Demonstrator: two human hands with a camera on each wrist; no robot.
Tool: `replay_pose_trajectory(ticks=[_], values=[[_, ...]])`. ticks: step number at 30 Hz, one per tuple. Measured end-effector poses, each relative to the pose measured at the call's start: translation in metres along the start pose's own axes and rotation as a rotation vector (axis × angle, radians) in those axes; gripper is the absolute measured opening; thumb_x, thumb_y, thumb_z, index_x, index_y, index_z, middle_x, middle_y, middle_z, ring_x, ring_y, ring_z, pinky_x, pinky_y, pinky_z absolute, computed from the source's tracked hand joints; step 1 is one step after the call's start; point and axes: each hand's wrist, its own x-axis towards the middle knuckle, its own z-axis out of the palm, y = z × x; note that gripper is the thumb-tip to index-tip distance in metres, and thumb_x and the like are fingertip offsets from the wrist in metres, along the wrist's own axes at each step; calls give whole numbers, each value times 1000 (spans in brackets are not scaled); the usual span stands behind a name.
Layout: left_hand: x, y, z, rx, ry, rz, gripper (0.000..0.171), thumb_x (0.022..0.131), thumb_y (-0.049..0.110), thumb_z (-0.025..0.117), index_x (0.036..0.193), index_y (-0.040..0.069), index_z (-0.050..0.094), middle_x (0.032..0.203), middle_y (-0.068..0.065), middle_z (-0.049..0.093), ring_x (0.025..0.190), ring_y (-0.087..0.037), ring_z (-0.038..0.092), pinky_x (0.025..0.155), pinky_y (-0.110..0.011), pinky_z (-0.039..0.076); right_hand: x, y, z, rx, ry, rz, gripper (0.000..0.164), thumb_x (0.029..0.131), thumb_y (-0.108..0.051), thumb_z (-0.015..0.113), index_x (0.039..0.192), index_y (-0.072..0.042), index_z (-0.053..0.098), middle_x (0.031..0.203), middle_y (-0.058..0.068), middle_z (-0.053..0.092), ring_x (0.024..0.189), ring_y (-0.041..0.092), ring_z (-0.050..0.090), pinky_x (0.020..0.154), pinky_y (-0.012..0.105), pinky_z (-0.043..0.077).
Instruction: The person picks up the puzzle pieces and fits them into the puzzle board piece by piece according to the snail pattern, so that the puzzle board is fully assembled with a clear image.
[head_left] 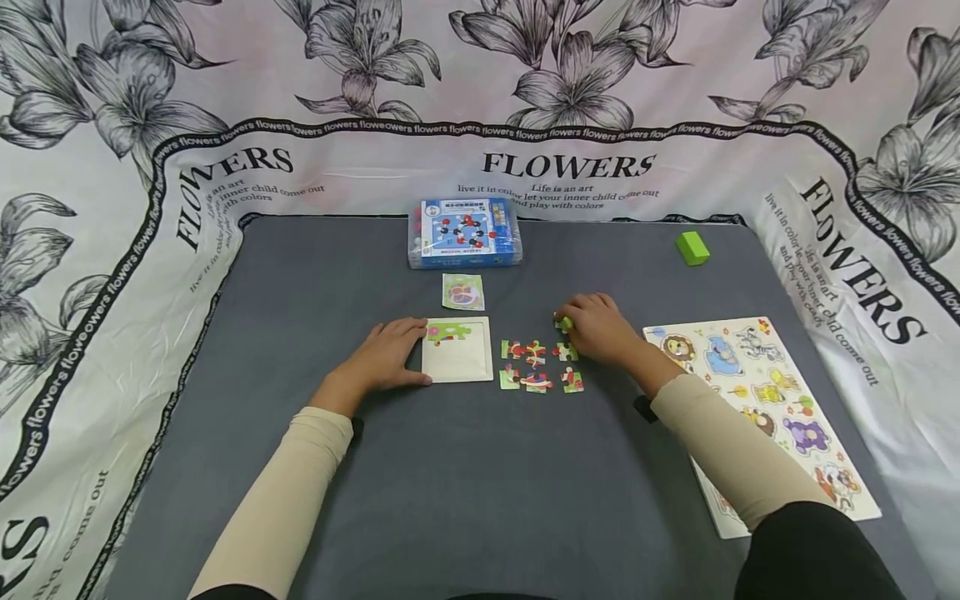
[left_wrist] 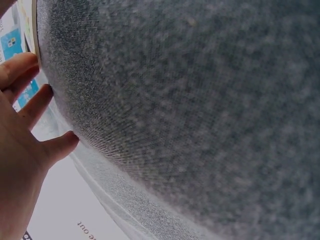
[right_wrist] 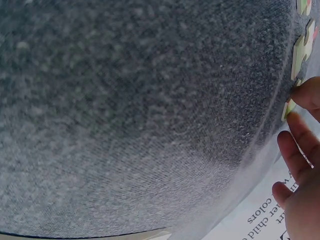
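Note:
A pale square puzzle tray [head_left: 457,365] lies mid-table, with joined green pieces [head_left: 448,332] along its top. Against the tray's left edge rests my left hand [head_left: 384,354], fingers extended and thumb near the lower corner. My right hand [head_left: 597,329] pinches a green jigsaw piece [head_left: 563,323] between thumb and forefinger, above the right end of the loose pieces. In the right wrist view that piece [right_wrist: 288,107] shows edge-on at the fingertips. Several loose red and green jigsaw pieces [head_left: 536,383] lie in rows between the tray and my right hand.
Behind the tray lies a small picture card [head_left: 463,292], and beyond it a blue-labelled plastic box [head_left: 465,233]. A green block [head_left: 692,248] sits at the back right. An animal puzzle board [head_left: 723,387] lies on the right, partly under my right forearm.

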Motion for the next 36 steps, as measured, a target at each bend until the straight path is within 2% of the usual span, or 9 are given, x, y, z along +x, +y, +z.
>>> replay_pose_trajectory(ticks=[4,10,19,24,28,36], values=[[-5,-5,-1,3,12,-7,85,73,55,66,138,8,37,145,-4,29,134,-24,23,104,-55,19,8,-4,0,8,-26,1,23,86,-10,52,106,-14,64,111,10,54,106,29,48,99,52,24],[0,-2,-2,11,9,31,85,74,56,65,138,8,36,144,-4,29,134,-23,22,105,-53,19,3,-1,0,-8,-44,36,21,87,-10,54,104,-15,63,112,10,55,107,30,49,99,53,25],[0,-4,-1,2,-9,32,83,73,54,67,138,11,37,144,-4,30,134,-24,22,104,-56,19,5,-8,1,-39,-30,-22,20,85,-13,61,104,-16,65,109,9,60,103,31,53,96,55,27],[-2,-6,1,-7,-9,20,83,73,54,67,138,11,37,144,-3,30,134,-24,22,104,-56,18,18,-26,-2,-25,-38,-71,23,85,-17,62,108,-15,64,109,8,61,103,30,53,98,56,25],[-3,-7,0,-1,-11,7,84,73,55,66,138,11,36,144,-3,29,134,-23,22,104,-55,18,35,-49,-3,-24,-40,-121,26,85,-19,62,111,-14,63,107,7,62,102,28,54,98,55,26],[-4,-6,-3,-15,-8,-6,85,73,54,66,139,10,35,144,-3,29,134,-23,21,105,-54,18,64,-88,3,-49,-12,-222,30,84,-19,63,113,-13,63,105,7,62,102,27,54,98,53,28]])
